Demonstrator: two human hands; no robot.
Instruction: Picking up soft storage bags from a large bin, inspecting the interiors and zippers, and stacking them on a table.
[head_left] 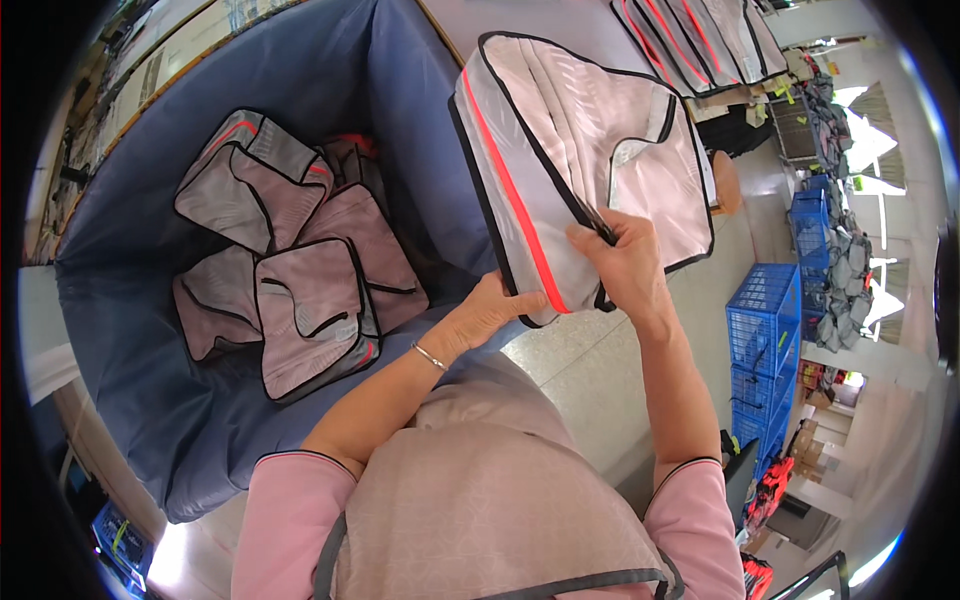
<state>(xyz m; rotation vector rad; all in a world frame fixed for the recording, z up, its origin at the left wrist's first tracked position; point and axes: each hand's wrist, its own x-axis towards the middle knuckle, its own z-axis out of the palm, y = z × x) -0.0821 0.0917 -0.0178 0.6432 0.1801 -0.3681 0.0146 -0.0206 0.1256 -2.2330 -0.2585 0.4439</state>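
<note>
A pale pinkish-grey fabric bag (pixel 600 130) with black edge binding and a red stripe is held up in front of me, tilted. My left hand (pixel 492 308) grips its lower left corner, thumb on the grey side panel by the stripe. At the bag's lower middle, my right hand (pixel 628 262) is closed around a slim dark pointed tool (pixel 598 226), seemingly thread snips, lying against the black binding. The fingers hide most of this tool. A curved black-edged strip with a pale tag shows on the bag's front.
On my left, a large blue fabric-lined bin (pixel 120 350) contains several similar bags (pixel 310 310). More bags (pixel 690 45) lie on the table at the far right. Blue plastic crates (pixel 762 320) are stacked on the floor to the right, and a brown round-topped stool (pixel 724 182) stands behind the held bag.
</note>
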